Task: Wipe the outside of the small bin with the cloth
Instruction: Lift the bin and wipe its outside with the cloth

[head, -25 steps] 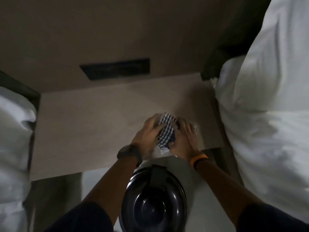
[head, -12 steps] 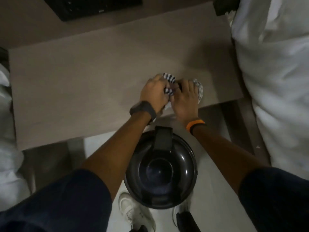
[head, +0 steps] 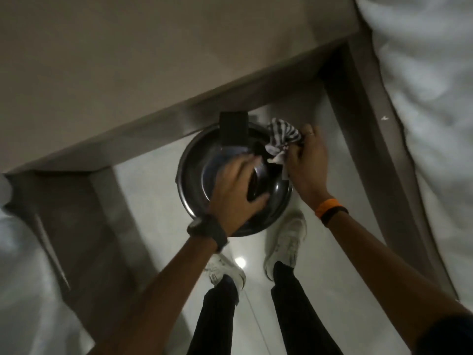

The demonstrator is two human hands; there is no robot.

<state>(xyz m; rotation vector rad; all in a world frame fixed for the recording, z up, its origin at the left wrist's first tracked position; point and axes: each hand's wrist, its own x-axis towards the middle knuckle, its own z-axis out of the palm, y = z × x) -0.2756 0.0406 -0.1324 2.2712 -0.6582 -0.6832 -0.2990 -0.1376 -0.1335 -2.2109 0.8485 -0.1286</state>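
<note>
Small round dark bin point(head: 194, 175), upright on pale floor, bunched checked cloth point(head: 282, 138) over its far-right rim

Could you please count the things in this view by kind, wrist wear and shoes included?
Bins: 1, the small bin
Cloths: 1, the checked cloth
Wristbands: 2, a dark one and an orange one
Shoes: 2, white
Total: 6

Markings: none legible.
I find no readable text, label, brand or number on any surface here.
</note>
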